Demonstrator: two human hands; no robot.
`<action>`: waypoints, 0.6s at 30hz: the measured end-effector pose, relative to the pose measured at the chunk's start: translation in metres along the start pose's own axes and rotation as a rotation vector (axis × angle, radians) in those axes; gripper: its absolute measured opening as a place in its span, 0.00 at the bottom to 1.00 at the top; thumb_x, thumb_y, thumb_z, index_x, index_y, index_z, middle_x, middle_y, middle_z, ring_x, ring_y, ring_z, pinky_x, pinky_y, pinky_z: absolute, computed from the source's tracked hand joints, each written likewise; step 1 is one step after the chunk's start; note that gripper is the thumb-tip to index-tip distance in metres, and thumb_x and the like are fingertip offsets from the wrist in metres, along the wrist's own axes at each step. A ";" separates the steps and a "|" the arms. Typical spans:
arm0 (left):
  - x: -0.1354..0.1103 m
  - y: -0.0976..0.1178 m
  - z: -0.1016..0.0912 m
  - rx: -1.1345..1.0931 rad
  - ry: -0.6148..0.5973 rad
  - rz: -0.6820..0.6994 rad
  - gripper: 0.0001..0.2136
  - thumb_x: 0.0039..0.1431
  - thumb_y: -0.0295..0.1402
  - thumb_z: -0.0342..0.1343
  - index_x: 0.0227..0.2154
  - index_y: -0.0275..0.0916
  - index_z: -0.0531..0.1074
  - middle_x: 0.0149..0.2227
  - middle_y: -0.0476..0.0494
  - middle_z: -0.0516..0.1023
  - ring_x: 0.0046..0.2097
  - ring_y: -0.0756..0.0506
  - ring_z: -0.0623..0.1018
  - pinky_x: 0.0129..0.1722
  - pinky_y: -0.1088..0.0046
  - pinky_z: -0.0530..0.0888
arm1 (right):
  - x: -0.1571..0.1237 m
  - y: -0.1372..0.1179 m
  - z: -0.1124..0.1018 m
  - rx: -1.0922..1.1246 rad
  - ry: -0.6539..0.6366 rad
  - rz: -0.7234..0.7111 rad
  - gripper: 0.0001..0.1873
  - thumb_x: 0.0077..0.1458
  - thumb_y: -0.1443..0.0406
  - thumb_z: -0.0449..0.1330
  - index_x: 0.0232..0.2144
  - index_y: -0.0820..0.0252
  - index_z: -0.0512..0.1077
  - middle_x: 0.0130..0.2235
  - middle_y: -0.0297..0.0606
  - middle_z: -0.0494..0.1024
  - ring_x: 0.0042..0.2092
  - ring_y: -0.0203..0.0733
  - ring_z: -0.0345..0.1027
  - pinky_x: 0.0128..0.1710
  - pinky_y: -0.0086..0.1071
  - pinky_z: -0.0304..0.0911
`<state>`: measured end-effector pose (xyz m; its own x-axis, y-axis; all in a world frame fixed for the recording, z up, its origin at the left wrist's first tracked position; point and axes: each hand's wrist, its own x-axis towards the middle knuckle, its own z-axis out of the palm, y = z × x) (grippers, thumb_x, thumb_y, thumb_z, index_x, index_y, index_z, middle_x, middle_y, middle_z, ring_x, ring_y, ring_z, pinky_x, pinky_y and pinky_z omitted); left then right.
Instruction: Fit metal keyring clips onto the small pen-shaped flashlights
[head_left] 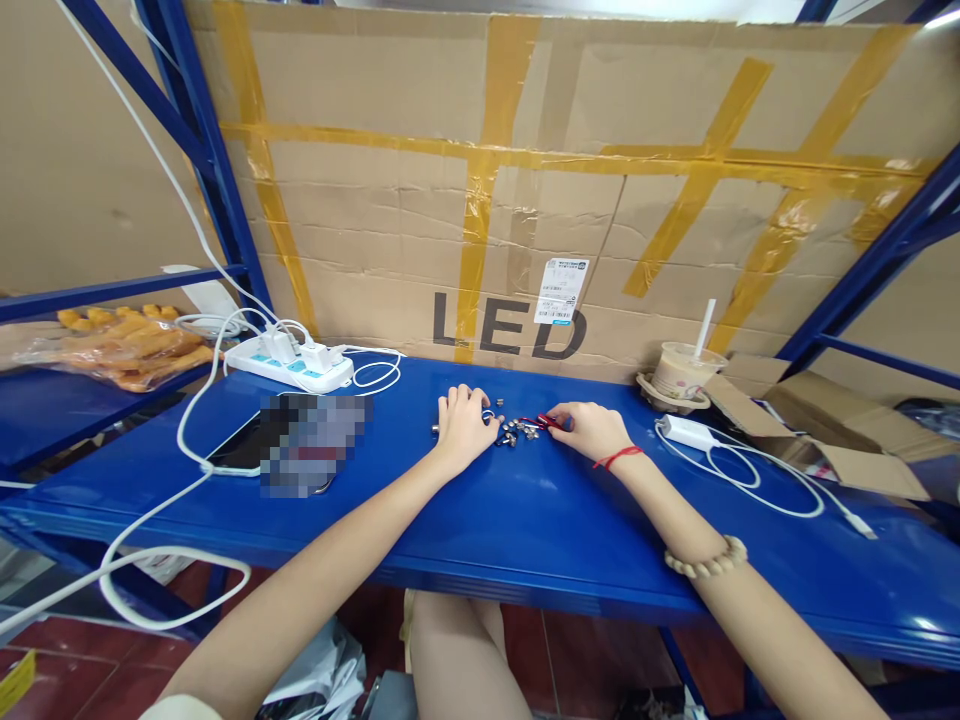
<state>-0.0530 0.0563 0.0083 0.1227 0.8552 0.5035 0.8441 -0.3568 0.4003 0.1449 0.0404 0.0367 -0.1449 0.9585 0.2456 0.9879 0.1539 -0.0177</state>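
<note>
My left hand (463, 432) rests on the blue shelf top with its fingers curled downward. A dark and metallic bit shows at its outer side, and a small white ring-like piece (488, 414) is by its index finger; what the fingers hold is mostly hidden. Between my hands lies a loose cluster of small shiny metal pieces (517, 432), too small to name. To their right, my right hand (596, 428) has its thumb and fingers pinched at a small red wire-like piece (541, 421).
Two phones, one blurred (315, 445) and one with a black screen (255, 435), lie left before a white power strip (292, 362) with cables. A drink cup (684, 370), white charger (688, 432) and opened carton (847, 415) stand right. A large cardboard box (375, 230) backs the shelf.
</note>
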 end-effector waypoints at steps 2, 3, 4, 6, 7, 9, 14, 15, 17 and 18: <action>0.000 0.001 -0.002 0.026 0.001 0.011 0.09 0.48 0.37 0.55 0.29 0.38 0.65 0.37 0.41 0.66 0.43 0.40 0.65 0.43 0.62 0.59 | 0.000 0.000 -0.001 -0.004 0.007 -0.002 0.10 0.46 0.61 0.55 0.34 0.48 0.73 0.33 0.28 0.78 0.33 0.38 0.69 0.22 0.26 0.48; 0.000 0.001 -0.002 0.037 0.004 0.018 0.09 0.48 0.38 0.56 0.28 0.38 0.65 0.36 0.41 0.66 0.43 0.40 0.65 0.43 0.62 0.60 | 0.000 0.000 -0.001 -0.002 0.012 -0.006 0.10 0.47 0.61 0.55 0.34 0.48 0.73 0.34 0.29 0.77 0.33 0.37 0.69 0.22 0.26 0.48; 0.000 0.001 -0.003 0.044 0.008 0.025 0.09 0.48 0.38 0.56 0.27 0.38 0.65 0.36 0.41 0.66 0.43 0.40 0.65 0.42 0.62 0.60 | 0.000 0.000 -0.001 0.000 0.017 -0.010 0.10 0.47 0.61 0.55 0.34 0.49 0.73 0.34 0.29 0.77 0.33 0.37 0.69 0.22 0.26 0.48; -0.001 0.002 -0.005 0.051 0.019 0.040 0.10 0.47 0.39 0.56 0.26 0.38 0.64 0.35 0.41 0.66 0.42 0.40 0.65 0.42 0.62 0.60 | 0.000 0.000 -0.001 0.009 0.027 -0.016 0.10 0.48 0.61 0.55 0.33 0.49 0.73 0.34 0.29 0.77 0.33 0.37 0.69 0.22 0.26 0.49; -0.001 0.002 -0.005 0.053 0.024 0.049 0.10 0.47 0.39 0.56 0.25 0.38 0.64 0.35 0.41 0.66 0.42 0.40 0.65 0.42 0.61 0.60 | 0.000 0.001 0.000 0.016 0.037 -0.019 0.10 0.48 0.61 0.55 0.33 0.49 0.73 0.34 0.30 0.77 0.32 0.36 0.69 0.22 0.26 0.50; -0.001 0.003 -0.005 0.063 0.030 0.067 0.10 0.47 0.40 0.55 0.24 0.38 0.64 0.34 0.40 0.66 0.42 0.40 0.65 0.42 0.61 0.60 | 0.000 0.000 0.000 0.046 0.075 -0.035 0.09 0.48 0.61 0.55 0.33 0.51 0.73 0.34 0.30 0.77 0.32 0.36 0.68 0.23 0.26 0.52; -0.005 0.006 -0.007 0.100 0.000 0.124 0.10 0.48 0.39 0.53 0.25 0.37 0.66 0.34 0.40 0.66 0.43 0.39 0.64 0.42 0.61 0.60 | -0.001 -0.003 -0.001 0.194 0.196 -0.153 0.09 0.51 0.61 0.54 0.33 0.52 0.74 0.34 0.31 0.76 0.31 0.33 0.68 0.26 0.25 0.56; -0.005 0.007 -0.008 0.109 -0.014 0.136 0.09 0.48 0.39 0.53 0.26 0.37 0.66 0.34 0.40 0.66 0.43 0.39 0.64 0.42 0.61 0.60 | -0.002 -0.003 -0.002 0.217 0.191 -0.192 0.09 0.52 0.61 0.54 0.33 0.52 0.74 0.33 0.31 0.76 0.31 0.33 0.68 0.27 0.25 0.57; -0.006 0.008 -0.010 0.131 -0.041 0.158 0.10 0.47 0.39 0.53 0.27 0.37 0.67 0.35 0.40 0.66 0.43 0.39 0.64 0.42 0.62 0.60 | -0.002 -0.005 -0.002 0.247 0.149 -0.273 0.10 0.52 0.59 0.54 0.34 0.52 0.74 0.33 0.32 0.75 0.31 0.33 0.68 0.28 0.25 0.57; -0.007 0.008 -0.011 0.145 -0.052 0.166 0.10 0.46 0.39 0.54 0.27 0.37 0.67 0.36 0.40 0.66 0.43 0.39 0.64 0.42 0.62 0.60 | -0.002 -0.005 -0.002 0.257 0.122 -0.306 0.10 0.52 0.58 0.55 0.34 0.51 0.74 0.33 0.32 0.75 0.31 0.33 0.68 0.28 0.25 0.57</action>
<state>-0.0526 0.0435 0.0164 0.2900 0.8085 0.5121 0.8758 -0.4399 0.1986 0.1402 0.0369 0.0383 -0.4070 0.8259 0.3902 0.8520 0.4972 -0.1636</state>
